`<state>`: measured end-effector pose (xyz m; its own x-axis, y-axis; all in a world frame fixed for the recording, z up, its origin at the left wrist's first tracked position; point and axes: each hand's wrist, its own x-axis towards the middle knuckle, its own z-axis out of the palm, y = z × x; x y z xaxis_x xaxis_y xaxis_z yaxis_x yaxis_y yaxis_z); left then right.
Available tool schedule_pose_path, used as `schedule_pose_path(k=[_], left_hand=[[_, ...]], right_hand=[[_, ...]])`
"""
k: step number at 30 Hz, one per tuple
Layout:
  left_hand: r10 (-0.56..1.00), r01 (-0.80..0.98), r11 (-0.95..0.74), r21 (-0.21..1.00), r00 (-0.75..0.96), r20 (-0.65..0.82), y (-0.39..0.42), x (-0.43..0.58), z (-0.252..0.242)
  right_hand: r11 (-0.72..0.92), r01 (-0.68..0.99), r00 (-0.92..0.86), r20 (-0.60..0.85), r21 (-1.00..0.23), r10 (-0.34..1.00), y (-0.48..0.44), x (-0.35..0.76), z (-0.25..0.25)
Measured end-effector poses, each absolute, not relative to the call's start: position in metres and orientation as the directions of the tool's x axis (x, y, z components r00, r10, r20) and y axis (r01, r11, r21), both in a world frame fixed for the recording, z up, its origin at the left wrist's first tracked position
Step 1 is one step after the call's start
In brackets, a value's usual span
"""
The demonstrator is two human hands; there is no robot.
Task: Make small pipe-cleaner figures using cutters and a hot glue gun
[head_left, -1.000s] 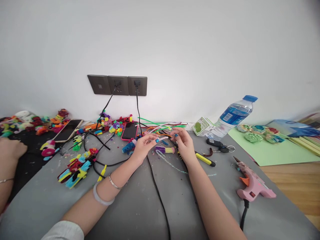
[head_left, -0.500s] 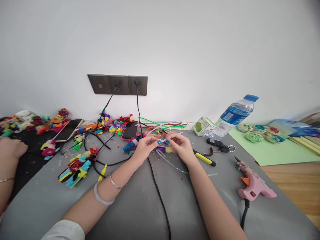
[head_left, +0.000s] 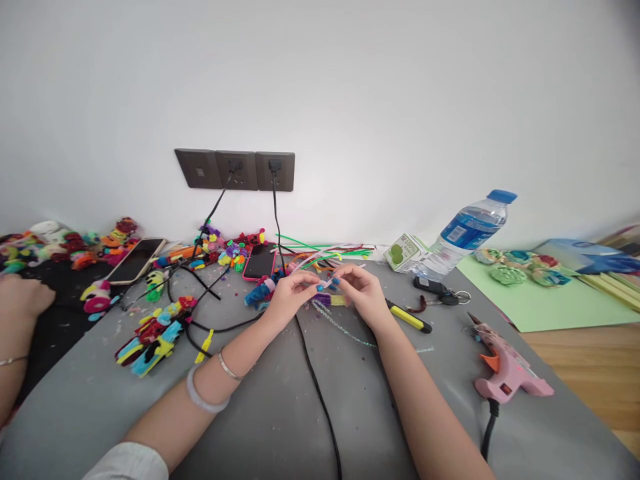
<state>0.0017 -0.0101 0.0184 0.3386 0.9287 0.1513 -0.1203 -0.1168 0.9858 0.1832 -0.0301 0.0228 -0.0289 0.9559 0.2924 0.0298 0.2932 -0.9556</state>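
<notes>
My left hand (head_left: 290, 295) and my right hand (head_left: 361, 289) meet over the grey mat (head_left: 280, 407), fingertips pinched together on a short pale pink pipe cleaner (head_left: 326, 283). Just beneath them lies a small purple and yellow fuzzy piece (head_left: 334, 300). A glittery strand (head_left: 345, 330) trails away on the mat below my right hand. Behind my hands a bundle of loose pipe cleaners (head_left: 325, 255) in green, white and orange lies by the wall.
A pink glue gun (head_left: 507, 370) rests at right with its cord. A yellow-handled tool (head_left: 407, 318), keys (head_left: 440, 288), a water bottle (head_left: 463, 233) and two phones (head_left: 259, 261) lie around. Colourful crafted figures (head_left: 153, 337) crowd the left. Another person's arm (head_left: 17, 320) is at far left.
My right hand came in from the pipe-cleaner bundle to meet my left, and both now pinch the pale pink piece closer together.
</notes>
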Motion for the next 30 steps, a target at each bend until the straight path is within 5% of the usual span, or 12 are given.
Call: schedule_pose_path(k=[15, 26, 30], left_hand=[[0.953, -0.345, 0.119, 0.931, 0.301, -0.01, -0.0145, 0.0084, 0.0201], [0.868, 0.084, -0.314, 0.946, 0.429, 0.25, -0.0155, 0.0017, 0.023], [0.897, 0.119, -0.305, 0.945, 0.37, 0.243, -0.0171, 0.0035, 0.0229]], right_hand=[[0.403, 0.016, -0.109, 0.399, -0.915, 0.91, -0.0314, 0.1812, 0.0275], [0.362, 0.015, -0.163, 0.355, -0.932, 0.921, -0.0319, 0.1802, 0.0288], [0.326, 0.034, -0.152, 0.318, -0.945, 0.936, -0.0309, 0.1804, 0.0267]])
